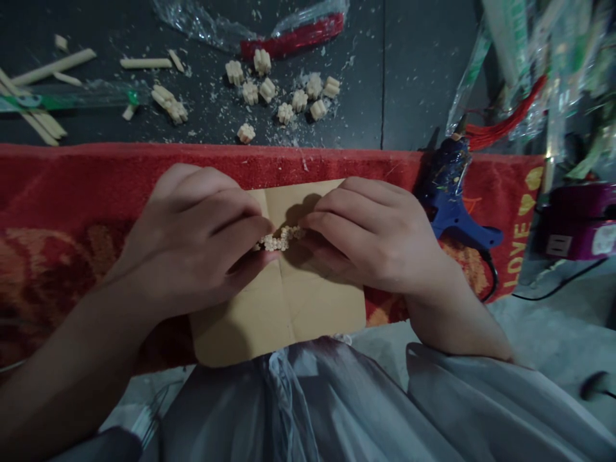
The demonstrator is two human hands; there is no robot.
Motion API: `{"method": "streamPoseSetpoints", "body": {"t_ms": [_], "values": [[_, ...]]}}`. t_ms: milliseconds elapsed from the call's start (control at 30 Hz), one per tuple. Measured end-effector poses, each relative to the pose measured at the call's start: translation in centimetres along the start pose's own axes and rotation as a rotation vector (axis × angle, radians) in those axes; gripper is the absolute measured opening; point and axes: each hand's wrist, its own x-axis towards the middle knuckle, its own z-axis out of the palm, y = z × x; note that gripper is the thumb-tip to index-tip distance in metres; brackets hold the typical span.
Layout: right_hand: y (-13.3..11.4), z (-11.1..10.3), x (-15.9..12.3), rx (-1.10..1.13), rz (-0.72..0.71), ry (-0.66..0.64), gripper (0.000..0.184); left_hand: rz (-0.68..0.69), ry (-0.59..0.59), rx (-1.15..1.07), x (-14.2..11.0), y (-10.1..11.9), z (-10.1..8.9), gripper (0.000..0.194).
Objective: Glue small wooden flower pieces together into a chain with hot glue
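Observation:
A small strip of joined wooden stick pieces [276, 243], pale and bumpy, spans the gap between my two hands. My left hand [202, 237] pinches its left end between thumb and fingers. At the other end, my right hand [373, 234] has its fingers closed on the strip, its fingertips partly hiding it. Beneath both hands lies a tan folded cardboard sheet [322, 308] with creases. A blue hot glue gun [450, 192] rests just right of my right hand, its nozzle pointing away from me.
Several small wooden stick clusters [267, 90] sit on the dark table [409, 64] among whitish scraps. Loose wooden sticks [55, 67] lie at the far left. A red towel [72, 186] covers the near edge. Plastic wrappers [510, 51] and a purple object [577, 221] are at right.

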Motion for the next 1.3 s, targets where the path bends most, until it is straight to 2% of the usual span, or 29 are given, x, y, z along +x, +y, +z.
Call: {"method": "streamPoseSetpoints", "body": {"t_ms": [300, 400, 567, 867, 1067, 1300], "values": [[0.1, 0.4, -0.3, 0.179, 0.065, 0.014, 0.017, -0.027, -0.008, -0.055, -0.1, 0.0, 0.2, 0.016], [0.1, 0.5, -0.2, 0.161, 0.061, 0.009, 0.022, -0.032, -0.005, -0.058, 0.0, -0.1, 0.3, 0.017], [0.1, 0.6, 0.0, 0.135, 0.046, -0.004, 0.026, 0.049, -0.04, -0.044, 0.2, -0.6, 0.3, 0.023], [0.2, 0.9, 0.1, 0.123, 0.057, -0.001, 0.03, 0.069, -0.027, -0.033, -0.1, -0.6, 0.5, 0.02], [0.2, 1.2, 0.2, 0.148, 0.06, -0.013, 0.032, 0.057, -0.028, 0.03, -0.2, -0.4, 0.7, 0.028], [0.5, 1.3, 0.1, 0.181, 0.091, -0.034, 0.034, 0.089, -0.032, 0.035, -0.6, -0.8, 0.6, 0.019]]}}
